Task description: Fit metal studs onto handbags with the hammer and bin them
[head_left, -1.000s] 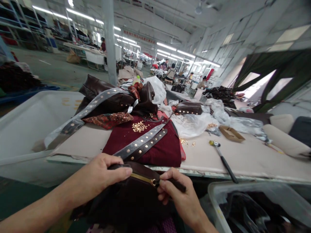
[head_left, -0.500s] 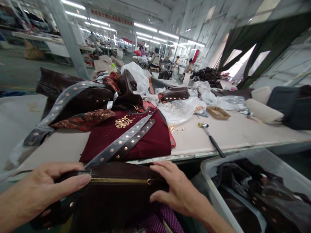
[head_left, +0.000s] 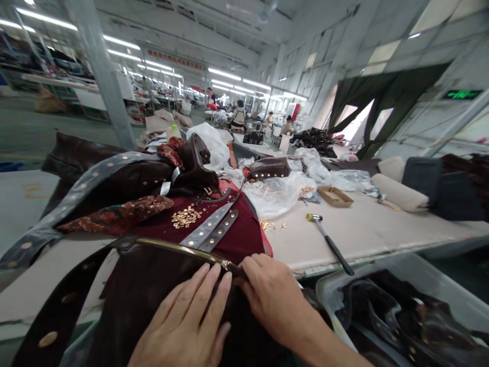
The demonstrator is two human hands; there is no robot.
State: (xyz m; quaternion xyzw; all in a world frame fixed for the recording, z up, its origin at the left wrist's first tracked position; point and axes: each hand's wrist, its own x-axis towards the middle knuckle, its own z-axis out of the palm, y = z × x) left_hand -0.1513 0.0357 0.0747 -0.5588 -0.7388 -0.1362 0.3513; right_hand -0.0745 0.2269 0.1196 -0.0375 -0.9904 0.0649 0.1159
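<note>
A dark brown leather handbag (head_left: 126,300) is in front of me at the table's near edge, its brass zipper (head_left: 171,247) running along the top. My left hand (head_left: 191,316) lies on the bag's front panel just below the zipper, fingers stretched out. At the zipper's right end, beside the pull, my right hand (head_left: 273,295) is closed around the bag's top edge; its fingertips are partly hidden. A studded strap (head_left: 64,300) curves down from the bag's left end. Beyond the bag, gold-coloured studs (head_left: 187,217) lie on a maroon cloth (head_left: 250,229), near a second studded strap (head_left: 219,232).
A hammer (head_left: 330,242) with a yellow head lies on the table to the right. Behind it sits a small cardboard box (head_left: 335,197). At lower right stands a plastic bin (head_left: 324,290) of leather pieces. Another brown bag (head_left: 103,176) rests at the left, near clear plastic wrap (head_left: 273,193).
My left hand has left the bag's left end and now lies flat on its front. The right hand has closed at the zipper's right end. The bag appears higher and nearer the table.
</note>
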